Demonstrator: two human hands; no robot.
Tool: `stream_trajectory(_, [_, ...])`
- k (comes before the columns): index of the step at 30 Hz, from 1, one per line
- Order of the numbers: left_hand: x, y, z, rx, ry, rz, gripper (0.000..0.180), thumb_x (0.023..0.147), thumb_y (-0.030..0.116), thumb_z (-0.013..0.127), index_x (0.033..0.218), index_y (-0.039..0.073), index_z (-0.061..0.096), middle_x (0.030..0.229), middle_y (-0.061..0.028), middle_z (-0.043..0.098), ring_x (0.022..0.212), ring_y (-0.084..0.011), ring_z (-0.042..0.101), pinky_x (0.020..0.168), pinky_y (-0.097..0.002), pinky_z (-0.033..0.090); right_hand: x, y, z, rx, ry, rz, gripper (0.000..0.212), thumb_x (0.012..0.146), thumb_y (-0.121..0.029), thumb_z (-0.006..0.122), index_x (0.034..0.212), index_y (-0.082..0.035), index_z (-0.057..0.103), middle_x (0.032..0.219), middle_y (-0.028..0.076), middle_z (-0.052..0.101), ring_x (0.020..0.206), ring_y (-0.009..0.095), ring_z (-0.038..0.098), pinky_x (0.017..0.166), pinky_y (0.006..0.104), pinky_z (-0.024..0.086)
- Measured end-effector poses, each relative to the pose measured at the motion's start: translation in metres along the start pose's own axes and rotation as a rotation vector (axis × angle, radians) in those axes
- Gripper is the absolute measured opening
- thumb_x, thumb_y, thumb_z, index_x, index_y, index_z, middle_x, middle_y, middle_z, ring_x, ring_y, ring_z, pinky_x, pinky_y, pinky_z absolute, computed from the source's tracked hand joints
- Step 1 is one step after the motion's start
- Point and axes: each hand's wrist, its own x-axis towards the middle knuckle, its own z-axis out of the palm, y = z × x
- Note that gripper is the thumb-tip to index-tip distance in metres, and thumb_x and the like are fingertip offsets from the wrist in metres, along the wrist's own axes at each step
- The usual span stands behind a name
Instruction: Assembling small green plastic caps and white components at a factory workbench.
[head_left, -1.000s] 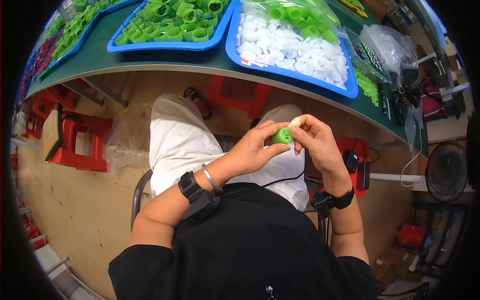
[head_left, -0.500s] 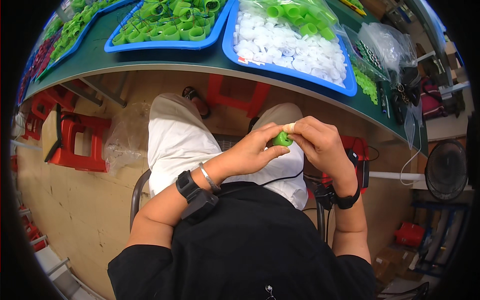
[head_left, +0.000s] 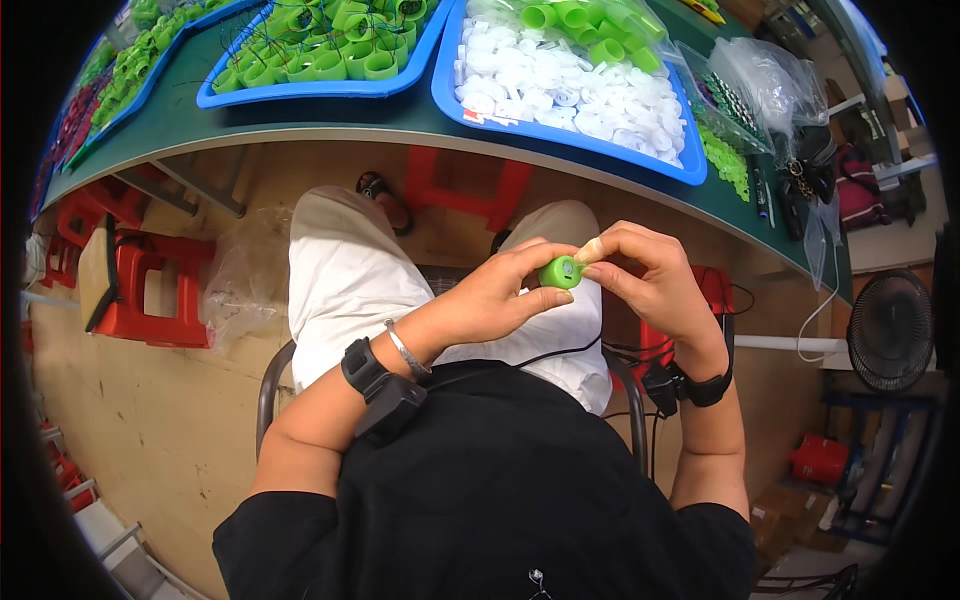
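Above my lap, my left hand (head_left: 500, 290) grips a small green plastic cylinder (head_left: 553, 274) between thumb and fingers. A round greyish-white part with a dark slot shows at the end of the cylinder that faces right. My right hand (head_left: 650, 272) is at that end, thumb and forefinger bent toward each other in a pinch. A pale cover wraps the tip of the forefinger. Whatever lies between those two fingertips is too small to make out. Both wrists carry black strapped devices.
On the green table ahead, one blue tray (head_left: 300, 92) holds green cylinders with thin wires. Another blue tray (head_left: 570, 142) holds white plastic parts and a bag of green cylinders. Small green pieces (head_left: 725, 165) lie beside it. A red stool (head_left: 175, 290) stands left, a black fan (head_left: 890, 330) right.
My right fingers have drawn slightly away from the cylinder, uncovering its end. The cylinder has turned so the slotted end shows, and my left hand has shifted a little left.
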Motion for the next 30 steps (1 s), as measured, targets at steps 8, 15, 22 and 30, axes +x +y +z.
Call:
stream_trajectory(8, [0.002,0.001,0.003,0.216,0.08,0.142,0.041,0.086,0.009,0.068,0.124,0.0,0.055,0.103,-0.0063,0.054,0.089,-0.0147,0.054,0.076,-0.0276,0.046,-0.002,0.001,0.01,0.555,-0.041,0.367,0.013,0.088,-0.011,0.069,0.094,0.0,0.066,0.083,-0.003,0.061,0.075,0.003,0.052,0.066,0.0205,0.043])
stream_trajectory(15, [0.002,-0.005,0.009,0.246,0.175,0.169,0.041,0.085,0.008,0.069,0.122,-0.002,0.055,0.105,-0.0094,0.056,0.09,-0.0188,0.058,0.078,-0.0301,0.048,-0.008,0.001,0.031,0.739,0.12,0.415,0.011,0.089,-0.011,0.068,0.096,-0.003,0.064,0.089,-0.002,0.062,0.078,0.003,0.052,0.069,0.0199,0.042])
stream_trajectory(22, [0.0,-0.006,0.008,0.325,0.147,0.233,0.041,0.086,0.005,0.065,0.124,-0.002,0.053,0.108,-0.0149,0.057,0.096,-0.0284,0.059,0.083,-0.0351,0.048,-0.007,0.01,0.03,0.994,0.085,0.674,0.015,0.084,-0.013,0.071,0.091,-0.009,0.058,0.09,0.002,0.062,0.076,0.009,0.057,0.066,0.0217,0.046])
stream_trajectory(30, [-0.004,-0.008,0.007,0.353,0.078,0.216,0.037,0.086,0.004,0.063,0.121,-0.001,0.053,0.105,-0.0155,0.057,0.095,-0.0308,0.058,0.083,-0.0365,0.047,-0.016,0.01,0.033,0.91,0.043,0.679,0.026,0.086,-0.019,0.072,0.099,-0.006,0.054,0.091,0.006,0.062,0.077,0.013,0.062,0.072,0.0269,0.053])
